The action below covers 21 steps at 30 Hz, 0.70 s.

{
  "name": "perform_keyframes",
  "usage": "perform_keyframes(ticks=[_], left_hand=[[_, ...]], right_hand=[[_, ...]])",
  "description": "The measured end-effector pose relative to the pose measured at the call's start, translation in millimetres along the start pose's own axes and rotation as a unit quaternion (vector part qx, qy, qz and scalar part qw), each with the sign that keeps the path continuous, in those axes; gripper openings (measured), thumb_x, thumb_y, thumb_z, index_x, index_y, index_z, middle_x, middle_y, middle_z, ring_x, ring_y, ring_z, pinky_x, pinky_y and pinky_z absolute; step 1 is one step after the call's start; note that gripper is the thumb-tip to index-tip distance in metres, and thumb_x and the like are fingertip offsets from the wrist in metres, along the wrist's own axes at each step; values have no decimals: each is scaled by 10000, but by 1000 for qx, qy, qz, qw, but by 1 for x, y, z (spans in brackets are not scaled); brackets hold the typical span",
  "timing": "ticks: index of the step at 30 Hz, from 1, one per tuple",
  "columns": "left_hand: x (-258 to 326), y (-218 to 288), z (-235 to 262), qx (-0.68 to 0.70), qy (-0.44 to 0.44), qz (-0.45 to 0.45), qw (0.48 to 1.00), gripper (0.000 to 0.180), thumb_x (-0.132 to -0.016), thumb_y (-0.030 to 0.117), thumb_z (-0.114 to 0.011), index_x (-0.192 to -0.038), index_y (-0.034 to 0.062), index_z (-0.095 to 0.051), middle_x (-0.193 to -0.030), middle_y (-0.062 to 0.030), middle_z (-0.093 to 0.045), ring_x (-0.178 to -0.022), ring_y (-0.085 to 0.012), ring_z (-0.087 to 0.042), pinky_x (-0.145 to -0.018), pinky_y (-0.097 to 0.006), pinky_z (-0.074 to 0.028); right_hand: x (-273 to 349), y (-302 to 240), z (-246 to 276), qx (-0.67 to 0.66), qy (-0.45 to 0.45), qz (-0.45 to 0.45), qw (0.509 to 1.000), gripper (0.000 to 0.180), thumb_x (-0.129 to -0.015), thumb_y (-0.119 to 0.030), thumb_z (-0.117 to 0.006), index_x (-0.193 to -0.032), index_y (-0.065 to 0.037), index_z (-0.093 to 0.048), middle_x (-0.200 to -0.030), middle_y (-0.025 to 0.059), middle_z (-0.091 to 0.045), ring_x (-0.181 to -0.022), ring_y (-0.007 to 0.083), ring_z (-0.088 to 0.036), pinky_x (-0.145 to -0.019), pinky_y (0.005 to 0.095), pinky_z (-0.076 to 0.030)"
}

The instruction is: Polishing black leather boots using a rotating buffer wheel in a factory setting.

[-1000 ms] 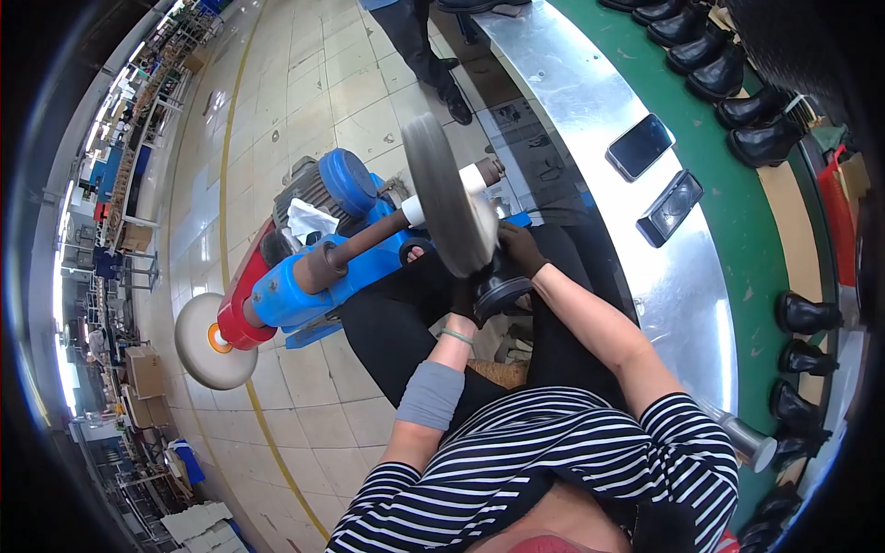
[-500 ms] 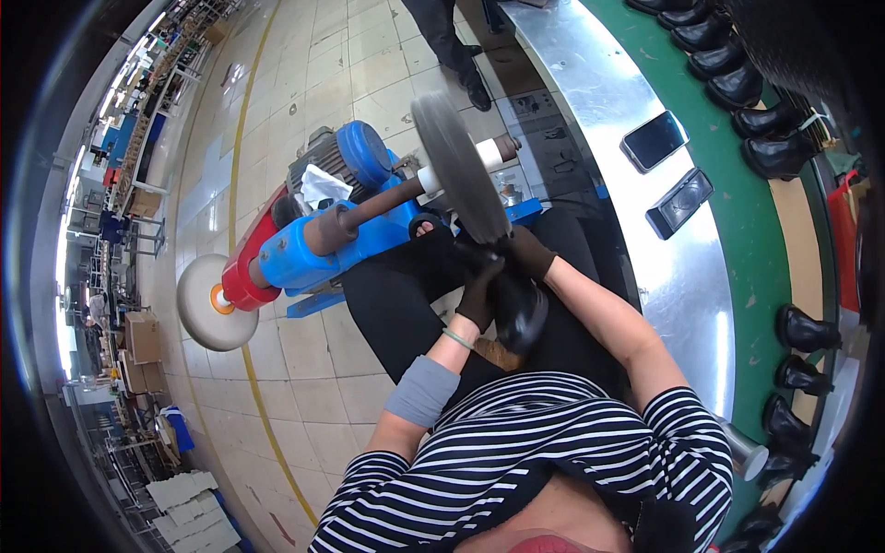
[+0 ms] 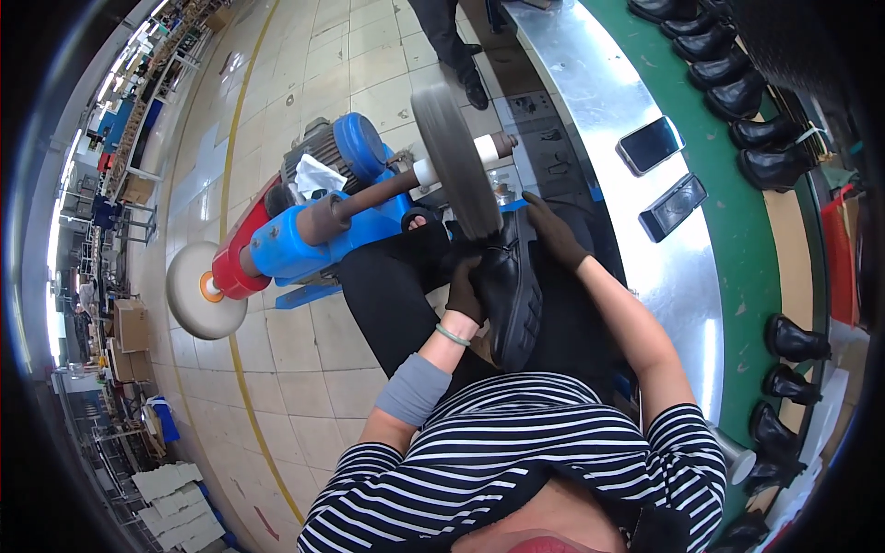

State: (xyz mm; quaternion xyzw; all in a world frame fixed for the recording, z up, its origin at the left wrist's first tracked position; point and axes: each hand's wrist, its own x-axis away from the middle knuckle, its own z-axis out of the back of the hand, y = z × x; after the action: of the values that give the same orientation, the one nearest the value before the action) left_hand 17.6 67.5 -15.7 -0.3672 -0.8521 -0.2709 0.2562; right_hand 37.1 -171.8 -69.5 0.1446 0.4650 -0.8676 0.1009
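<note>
A black leather shoe point(image 3: 513, 300) stands nearly lengthwise over my lap, its ridged sole edge turned to the right. Its upper is against or very close to the lower rim of a large grey buffing wheel point(image 3: 452, 161). My left hand point(image 3: 465, 288), in a brown glove, grips the shoe's left side; its fingertips are partly hidden. My right hand point(image 3: 557, 235), gloved alike, is beside the shoe's far right edge with fingers stretched forward. Whether it touches the shoe I cannot tell.
The blue and red polishing machine point(image 3: 300, 244) stands front left, with a pale second wheel point(image 3: 205, 297). A metal bench point(image 3: 636, 101) at right bears two phone-like devices point(image 3: 651, 146). Beyond it, black shoes point(image 3: 772, 166) line a green surface. A person's legs point(image 3: 449, 46) show ahead.
The shoe has turned, so its sole edge now faces right and more of it shows. My right hand has moved off its earlier hold, to the right, with fingers straightened.
</note>
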Motion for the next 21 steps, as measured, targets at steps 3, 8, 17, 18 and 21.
perform_keyframes(ticks=[3,8,17,18,21], left_hand=[[-10,4,-11,18,-47,-46,998,351,-877,230,-563,-1134,10,-655,-1156,-132,-673,-1091,-272,-623,-1014,-383,-462],[-33,4,-4,52,-7,-85,995,389,-879,275,-551,-1148,7,-637,-1149,-137,-669,-1065,-282,-631,-1019,-393,-458],[-41,12,8,18,10,-133,991,398,-876,298,-559,-1151,21,-636,-1123,-130,-677,-1045,-288,-642,-1002,-406,-475],[-40,12,7,17,13,-132,991,399,-875,296,-558,-1153,20,-635,-1129,-132,-675,-1044,-291,-643,-1004,-406,-474],[-33,10,6,36,-17,-120,992,388,-867,281,-559,-1144,21,-640,-1131,-134,-675,-1047,-297,-643,-1006,-415,-474]], right_hand=[[-28,57,-32,-126,-88,-73,985,486,-989,-96,-439,-1451,-1,-321,-1494,225,-358,-1408,358,-327,-1160,397,-268],[-65,54,-70,-392,-76,-306,864,762,-947,-552,-412,-1489,-28,-300,-1539,193,-303,-1427,330,-277,-1149,395,-246],[-88,-23,-52,-513,-14,-438,739,888,-892,-720,-401,-1514,-95,-292,-1488,198,-372,-1347,311,-383,-1091,438,-316],[-88,-24,-52,-503,-13,-436,747,862,-901,-716,-398,-1510,-112,-309,-1469,188,-401,-1316,297,-426,-1080,434,-336],[-84,-19,-54,-505,-9,-420,754,825,-917,-710,-379,-1504,-133,-331,-1425,161,-450,-1260,273,-484,-1066,423,-355]])
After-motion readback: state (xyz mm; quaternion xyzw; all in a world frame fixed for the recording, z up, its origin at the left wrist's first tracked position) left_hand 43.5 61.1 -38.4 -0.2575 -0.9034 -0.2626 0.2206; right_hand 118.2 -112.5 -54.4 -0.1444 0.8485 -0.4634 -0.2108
